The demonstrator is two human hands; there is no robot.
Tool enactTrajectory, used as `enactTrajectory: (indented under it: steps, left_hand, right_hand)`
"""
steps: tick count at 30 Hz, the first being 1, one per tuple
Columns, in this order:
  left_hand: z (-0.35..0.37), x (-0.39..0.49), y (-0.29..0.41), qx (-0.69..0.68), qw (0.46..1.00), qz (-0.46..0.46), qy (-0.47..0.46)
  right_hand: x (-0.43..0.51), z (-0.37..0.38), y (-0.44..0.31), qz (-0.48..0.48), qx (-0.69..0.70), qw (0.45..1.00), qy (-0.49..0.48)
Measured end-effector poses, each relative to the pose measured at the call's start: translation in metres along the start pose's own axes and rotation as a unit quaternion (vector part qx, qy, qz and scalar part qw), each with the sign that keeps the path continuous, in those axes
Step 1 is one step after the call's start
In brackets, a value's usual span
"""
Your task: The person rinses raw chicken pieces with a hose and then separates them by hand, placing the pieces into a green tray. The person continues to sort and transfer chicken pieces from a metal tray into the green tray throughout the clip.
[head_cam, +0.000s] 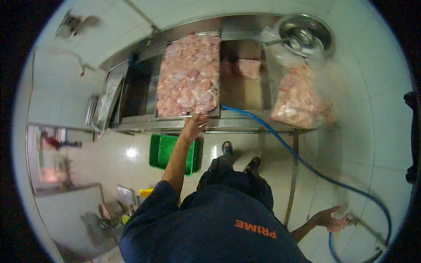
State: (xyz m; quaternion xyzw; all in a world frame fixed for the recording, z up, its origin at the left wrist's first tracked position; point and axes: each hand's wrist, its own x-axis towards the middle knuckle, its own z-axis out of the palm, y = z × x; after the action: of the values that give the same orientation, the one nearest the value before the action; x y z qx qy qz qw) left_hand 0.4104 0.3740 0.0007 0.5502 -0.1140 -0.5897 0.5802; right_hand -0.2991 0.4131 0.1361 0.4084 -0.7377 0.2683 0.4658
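Note:
My left hand (pixel 194 126) is at the front edge of a metal tray heaped with raw chicken pieces (pixel 190 75); its fingertips are near the rim, and blur hides whether they grip it. The tray lies over a stainless steel sink counter (pixel 243 124). Low at the right, my right hand (pixel 329 221) reaches to a tap (pixel 357 221) on the tiled wall, fingers partly bent; a firm hold is not clear. A blue hose (pixel 292 151) runs from beside the tray, over the counter's edge, and curves down near the tap.
Right of the tray, a sink basin (pixel 256 95) has a piece of meat (pixel 249 68) in it. A clear bag of raw chicken (pixel 296 102) and a steel bowl (pixel 324 31) with a ladle-like utensil stand farther right. A green plastic crate (pixel 158 154) is on the floor beneath my left arm.

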Motion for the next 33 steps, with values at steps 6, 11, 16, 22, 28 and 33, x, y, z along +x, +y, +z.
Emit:
enactTrajectory:
  steps: [6, 11, 16, 22, 28, 33]
  left_hand:
    - [-0.164, -0.055, -0.013, -0.121, 0.980, 0.080, 0.139]
    - [-0.214, -0.107, -0.004, -0.191, 0.917, 0.136, 0.323]
    - [-0.258, -0.105, 0.013, -0.158, 0.892, 0.082, 0.415]
    - [-0.261, -0.071, 0.008, -0.044, 0.907, 0.120, 0.400]
    - [-0.210, -0.026, 0.042, -0.033, 0.960, 0.136, 0.244]
    - [-0.193, -0.003, 0.069, -0.071, 0.966, 0.165, 0.185]
  right_hand:
    - [-0.017, 0.035, -0.232, 0.019, 0.462, 0.847, -0.261]
    - [-0.058, -0.022, -0.457, -0.153, 0.647, 0.463, -0.587]
    - [-0.138, -0.108, -0.617, -0.356, 0.642, 0.391, -0.555]
    - [-0.216, -0.143, -0.708, -0.461, 0.691, 0.421, -0.365]
    - [-0.208, -0.141, -0.746, -0.377, 0.577, 0.431, -0.582]
    - [-0.208, -0.156, -0.737, -0.477, 0.578, 0.449, -0.487]
